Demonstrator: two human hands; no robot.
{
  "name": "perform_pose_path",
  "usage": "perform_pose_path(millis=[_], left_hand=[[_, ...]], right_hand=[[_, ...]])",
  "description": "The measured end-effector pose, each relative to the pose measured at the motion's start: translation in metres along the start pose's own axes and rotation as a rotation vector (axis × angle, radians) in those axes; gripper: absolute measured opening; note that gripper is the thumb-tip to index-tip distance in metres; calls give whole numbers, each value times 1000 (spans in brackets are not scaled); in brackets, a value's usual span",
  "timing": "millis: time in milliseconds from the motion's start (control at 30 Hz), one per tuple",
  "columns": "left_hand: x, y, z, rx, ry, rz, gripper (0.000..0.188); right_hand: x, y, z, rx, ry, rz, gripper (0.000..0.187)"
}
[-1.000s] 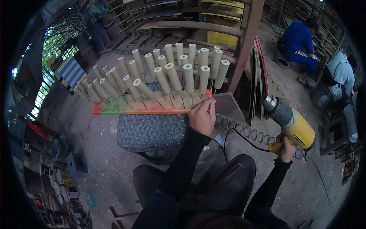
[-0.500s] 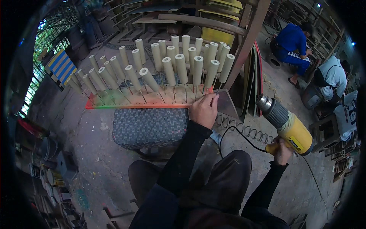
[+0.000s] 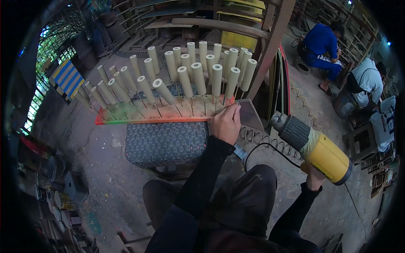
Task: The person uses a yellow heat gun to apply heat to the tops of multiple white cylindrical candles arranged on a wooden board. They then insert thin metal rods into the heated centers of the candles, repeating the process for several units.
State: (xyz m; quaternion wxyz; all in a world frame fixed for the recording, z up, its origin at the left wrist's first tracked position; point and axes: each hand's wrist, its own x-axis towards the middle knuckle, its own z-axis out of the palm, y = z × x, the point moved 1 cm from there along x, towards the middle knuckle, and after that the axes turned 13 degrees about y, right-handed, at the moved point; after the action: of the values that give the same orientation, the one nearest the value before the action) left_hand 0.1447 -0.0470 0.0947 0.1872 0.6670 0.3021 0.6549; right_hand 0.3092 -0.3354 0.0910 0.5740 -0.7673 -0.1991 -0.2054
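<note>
A row of pale, hollow cylinders (image 3: 198, 79) stands on thin sticks set in a long board (image 3: 164, 117) with red, orange and green paint on it. At the board's right end my left hand (image 3: 227, 123) is closed, its fingertips pinching the lower part of a thin stick (image 3: 241, 98) under the rightmost cylinder (image 3: 249, 75). My right hand (image 3: 314, 178) grips the handle of a yellow heat gun (image 3: 329, 158). Its metal nozzle (image 3: 278, 120) points up and left, toward the cylinders but apart from them. The heat gun's body partly hides the right fingers.
The board rests on a grey woven stool (image 3: 166, 145). A coiled hose (image 3: 270, 138) and a black cable (image 3: 263, 144) lie to the right. Two people (image 3: 322, 48) sit at the far right. Cans and buckets (image 3: 63, 198) line the left; a wooden post (image 3: 270, 55) rises behind.
The heat gun in my right hand has swung left and slightly down, its nozzle now turned more toward the cylinders. My left hand stays at the board's right end.
</note>
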Motion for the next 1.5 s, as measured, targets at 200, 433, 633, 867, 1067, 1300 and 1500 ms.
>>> perform_pose_path(millis=[200,433,633,867,1067,1300,1500], left_hand=[[-3,-1,1,-10,27,-2,10],[-3,-3,3,-3,39,-6,10],[-5,-3,4,-33,78,-6,10],[-6,-4,6,-28,81,-20,11],[-8,-9,6,-30,54,-93,12],[-9,-10,9,-25,75,-76,14],[-8,-6,9,-21,84,-72,17]], right_hand=[[-7,19,-5,-172,90,-395,56],[-28,50,-14,-216,145,-467,58],[-37,59,-18,-230,143,-445,59],[-42,68,-16,-247,126,-426,61],[-49,52,-9,-659,123,-762,63],[-49,65,-7,-445,94,-524,60],[-45,46,0,-146,98,-337,56]])
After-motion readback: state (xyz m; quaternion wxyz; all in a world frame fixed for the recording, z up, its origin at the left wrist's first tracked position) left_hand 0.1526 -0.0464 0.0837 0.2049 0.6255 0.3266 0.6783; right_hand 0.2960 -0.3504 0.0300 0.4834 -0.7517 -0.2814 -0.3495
